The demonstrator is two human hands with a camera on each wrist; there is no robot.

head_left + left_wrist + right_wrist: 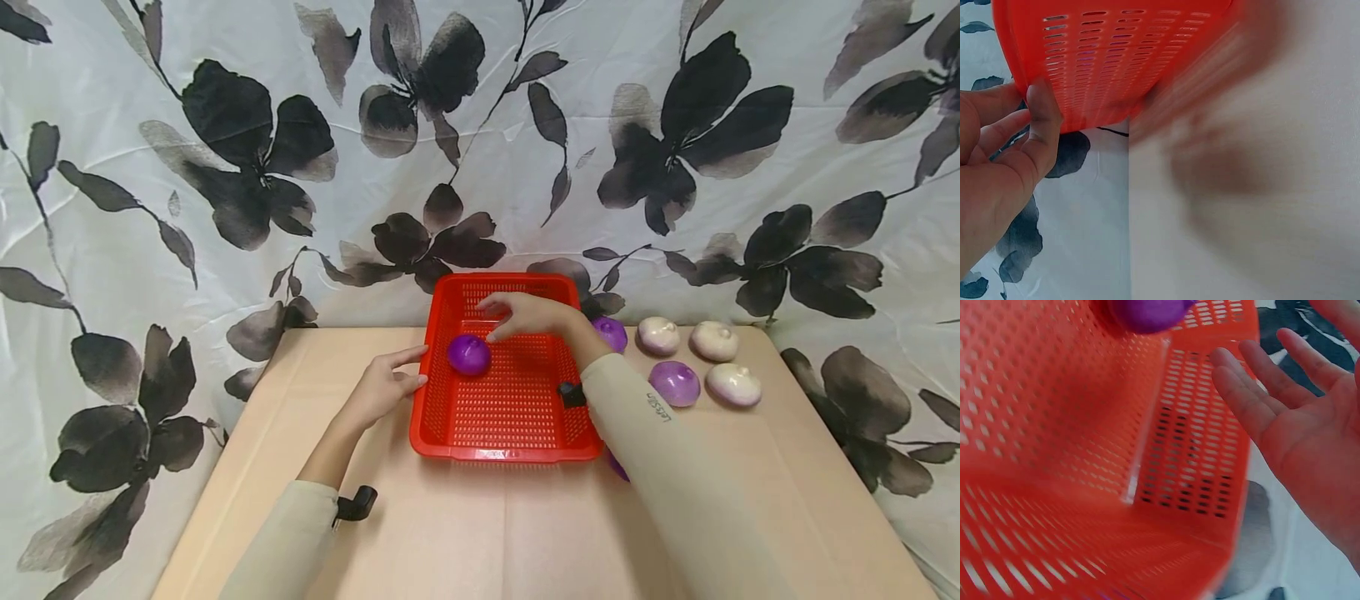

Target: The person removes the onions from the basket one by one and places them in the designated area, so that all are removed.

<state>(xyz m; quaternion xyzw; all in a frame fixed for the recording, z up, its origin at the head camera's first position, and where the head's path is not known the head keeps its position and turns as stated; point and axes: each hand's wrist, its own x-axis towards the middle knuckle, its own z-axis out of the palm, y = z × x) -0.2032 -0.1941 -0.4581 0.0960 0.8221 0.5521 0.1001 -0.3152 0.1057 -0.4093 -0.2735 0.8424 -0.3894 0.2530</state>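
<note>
A red perforated plastic basket (510, 455) stands on the table, with one purple onion (469, 355) inside near its left wall. My left hand (375, 387) pinches the basket's left rim between thumb and fingers, seen closer in the left wrist view, where the thumb (1043, 112) lies against the rim. Over the basket hovers my right hand (536, 315), its fingers spread and relaxed beside the onion. In the right wrist view that palm (1329, 440) holds nothing, and the purple onion (1147, 312) shows apart from it at the top.
Right of the basket lie three pale onions (734, 385) and purple onions (675, 383), one (611, 335) behind my right forearm. Another purple one (617, 467) is mostly hidden by basket and sleeve. A floral cloth (525, 208) hangs behind the table (465, 533).
</note>
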